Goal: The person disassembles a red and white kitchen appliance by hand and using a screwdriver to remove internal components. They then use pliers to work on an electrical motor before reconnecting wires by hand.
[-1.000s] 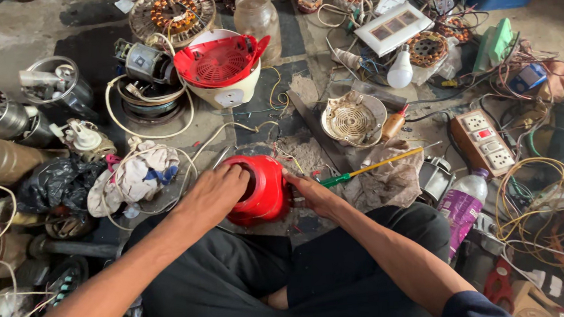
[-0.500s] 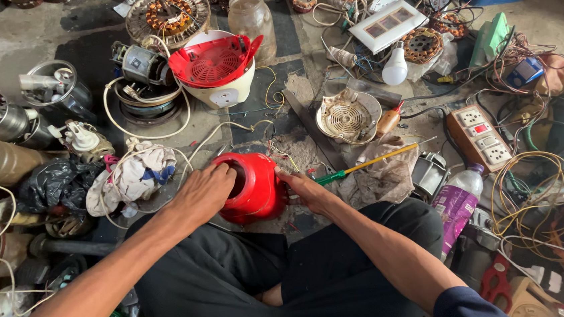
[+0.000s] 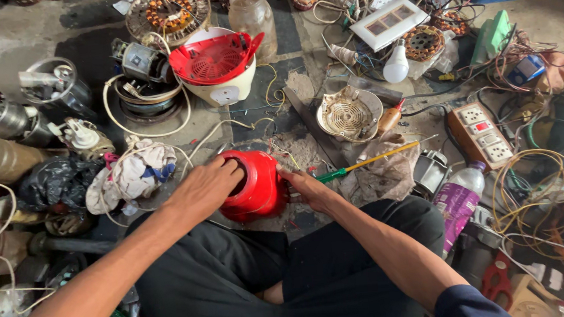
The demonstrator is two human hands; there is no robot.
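Red plastic catches the eye first: a rounded red housing (image 3: 252,184) sits on the floor just in front of the person's crossed legs, near the middle of the scene. The left hand (image 3: 204,190) lies over its left side with fingers curled onto the rim, grasping it. The right hand (image 3: 308,188) presses against its right side, fingers closed on the edge there.

Grey concrete floor (image 3: 11,39) makes up the work surface, dusty and stained, with a darker patch toward the far left. Parts crowd it on every side. Far of the housing stands a white appliance base with a red strainer lid (image 3: 216,66). To the right lie a round cream grille (image 3: 349,113), a yellow-shafted screwdriver (image 3: 369,161) with a green handle, and a switch board with sockets (image 3: 481,133). A bundle of rags (image 3: 129,177) sits to the left, and a plastic bottle (image 3: 458,198) lies near the right knee. Tangled wires (image 3: 533,199) fill the right side.
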